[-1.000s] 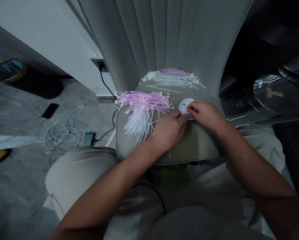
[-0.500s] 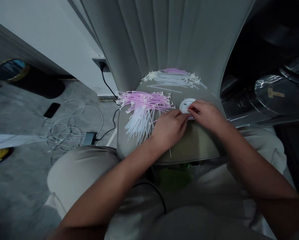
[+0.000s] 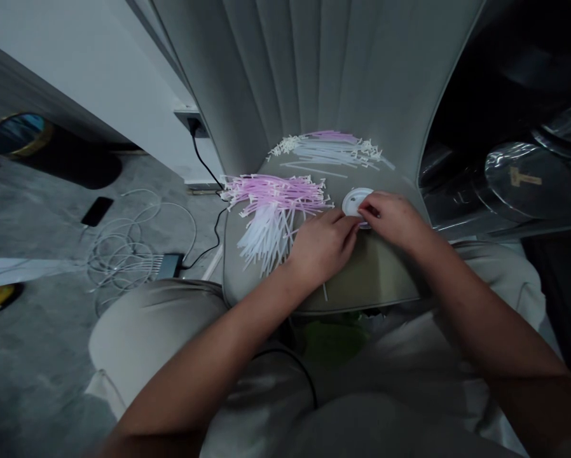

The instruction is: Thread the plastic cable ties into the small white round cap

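A white round plastic disc (image 3: 353, 196), like a lid with a raised rim and a small dark spot, is at the right part of the chair seat (image 3: 362, 270). My left hand (image 3: 326, 242) is closed at its near left edge, the fingertips gripping there. The closed fingers of my right hand (image 3: 394, 217) pinch at its right side, over its face; anything between them is hidden. Left of the disc lies a pile of thin pink plastic sticks (image 3: 278, 192) with small white ends. Thin white sticks (image 3: 266, 238) fan out beneath them.
More white sticks (image 3: 330, 152) lie in a row near the backrest (image 3: 314, 70). A single stick (image 3: 325, 291) rests near the front edge. On the floor at left are coiled cables (image 3: 123, 245) and a black phone-like object (image 3: 97, 211). Clear plastic containers (image 3: 514, 178) stand at right.
The view has shifted very slightly. Both hands stay at the disc, with hardly any visible movement of the fingers.
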`<state>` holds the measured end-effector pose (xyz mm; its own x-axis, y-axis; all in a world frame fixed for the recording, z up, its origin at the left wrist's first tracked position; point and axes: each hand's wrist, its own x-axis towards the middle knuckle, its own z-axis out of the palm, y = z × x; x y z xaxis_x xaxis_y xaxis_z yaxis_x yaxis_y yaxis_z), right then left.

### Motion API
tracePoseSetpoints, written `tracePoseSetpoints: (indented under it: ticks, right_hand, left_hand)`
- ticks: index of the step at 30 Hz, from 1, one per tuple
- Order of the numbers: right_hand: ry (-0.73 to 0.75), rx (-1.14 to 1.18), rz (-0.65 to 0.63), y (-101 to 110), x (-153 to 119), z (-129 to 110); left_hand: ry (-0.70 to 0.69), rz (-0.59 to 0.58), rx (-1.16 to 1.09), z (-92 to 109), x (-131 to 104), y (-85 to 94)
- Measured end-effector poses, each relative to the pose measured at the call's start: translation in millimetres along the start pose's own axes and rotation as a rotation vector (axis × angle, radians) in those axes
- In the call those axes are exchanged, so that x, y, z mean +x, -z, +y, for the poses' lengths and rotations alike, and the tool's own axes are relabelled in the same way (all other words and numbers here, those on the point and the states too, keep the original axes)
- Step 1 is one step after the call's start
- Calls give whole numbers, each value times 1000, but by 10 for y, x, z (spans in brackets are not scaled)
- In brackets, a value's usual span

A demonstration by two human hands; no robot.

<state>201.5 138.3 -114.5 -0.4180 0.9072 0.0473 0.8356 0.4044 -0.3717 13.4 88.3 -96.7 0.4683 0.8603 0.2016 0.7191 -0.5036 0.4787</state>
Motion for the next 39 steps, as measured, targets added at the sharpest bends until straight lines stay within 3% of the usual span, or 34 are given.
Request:
tracePoseSetpoints:
  ticks: [7, 12, 17, 21, 39]
  right_hand:
    - [-155, 422, 237, 133, -104, -159]
    - [-267, 893, 181, 150, -161, -409]
    - [-325, 1139, 162, 127, -173, -463]
    - [-344, 1228, 142, 126, -178, -433]
    - [-372, 1449, 73, 108, -160, -460]
  left_hand:
    - [54, -6, -61, 21, -3, 21]
    - [120, 27, -264, 55, 8, 43]
    - [156, 55, -401, 81, 29, 72]
    - [176, 104, -428, 97, 41, 73]
    - [112, 120, -475, 106, 25, 74]
